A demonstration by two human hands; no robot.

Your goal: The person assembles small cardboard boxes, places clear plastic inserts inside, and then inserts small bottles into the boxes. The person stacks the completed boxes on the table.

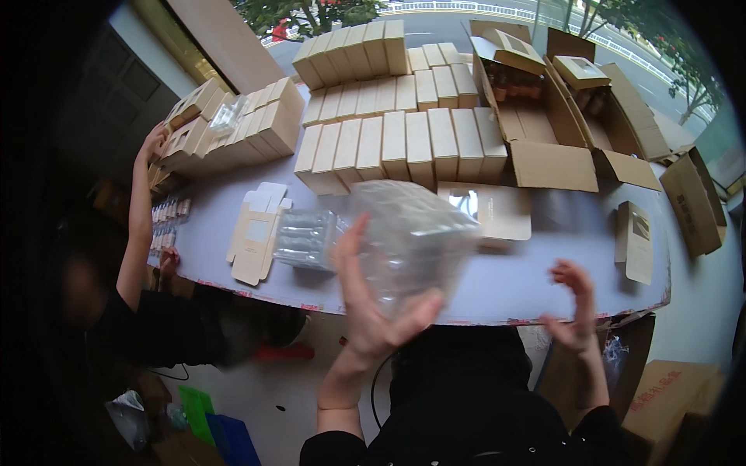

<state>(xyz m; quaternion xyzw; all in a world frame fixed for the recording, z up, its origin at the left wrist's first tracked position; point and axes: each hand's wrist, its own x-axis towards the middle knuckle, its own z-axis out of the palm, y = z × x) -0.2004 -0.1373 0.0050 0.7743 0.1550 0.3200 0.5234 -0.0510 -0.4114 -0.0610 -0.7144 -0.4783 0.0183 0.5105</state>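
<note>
My left hand grips a blurred bundle of clear plastic trays, raised above the table's front edge. My right hand is over the front edge further right, its fingers apart and holding nothing. Left of the bundle, a stack of clear plastic trays sits on the table, beside a flattened cardboard box with a window. Partly hidden behind the bundle lies a beige window box. Another window box lies near the table's right end.
Rows of beige boxes stand along the back, with more boxes at left. Open cartons are back right. A co-worker's hand touches boxes at left. Several small bottles lie below. A carton stands on the floor.
</note>
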